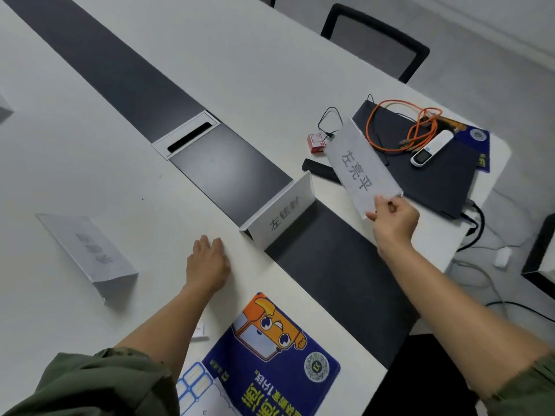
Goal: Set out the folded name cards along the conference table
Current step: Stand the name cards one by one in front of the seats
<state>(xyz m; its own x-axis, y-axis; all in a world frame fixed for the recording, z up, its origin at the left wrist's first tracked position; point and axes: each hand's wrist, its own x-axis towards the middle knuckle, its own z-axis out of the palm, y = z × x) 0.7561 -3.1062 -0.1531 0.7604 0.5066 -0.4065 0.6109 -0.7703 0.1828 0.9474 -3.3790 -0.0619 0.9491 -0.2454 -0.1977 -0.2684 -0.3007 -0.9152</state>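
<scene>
White paper in our right hand — a folded name card pinched by its near corner, held over the table beside the dark mat. Our left hand rests flat and open near a second card standing mid-table — a third card lies at left.

Blue booklet, orange cable, chair

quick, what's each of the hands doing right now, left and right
Left hand: open, flat on the conference table, holding nothing.
Right hand: closed on a folded name card, pinched at its near end.
</scene>
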